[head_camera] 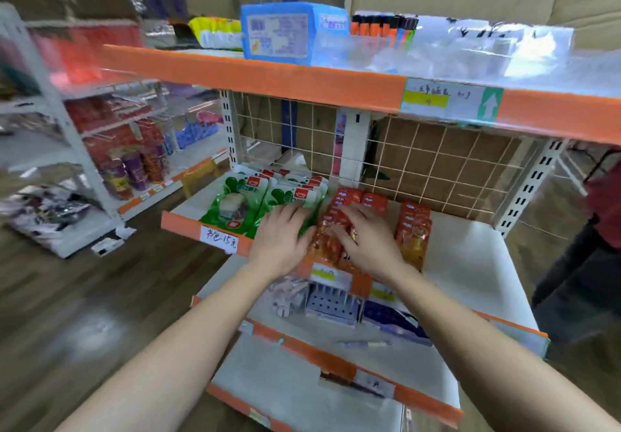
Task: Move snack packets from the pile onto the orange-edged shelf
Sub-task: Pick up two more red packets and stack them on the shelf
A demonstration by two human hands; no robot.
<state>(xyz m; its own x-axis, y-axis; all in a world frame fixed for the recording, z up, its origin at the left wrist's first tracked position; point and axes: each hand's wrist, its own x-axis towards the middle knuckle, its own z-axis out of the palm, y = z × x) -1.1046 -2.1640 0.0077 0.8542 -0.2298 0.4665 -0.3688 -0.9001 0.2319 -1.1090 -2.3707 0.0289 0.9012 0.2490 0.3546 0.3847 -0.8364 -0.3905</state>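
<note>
On the orange-edged shelf (181,225), the left hand (279,247) is resting flat, fingers spread, on the green packets (235,206). The right hand (366,243) is pressing spread fingers onto the red snack packets (331,230), apparently seating them. The next move is likely squaring this row behind the front lip. Bare shelf is lying open beyond the second red stack (415,230).

A shop — price-tagged shelves (215,237) stocked with packets (232,203).
</note>
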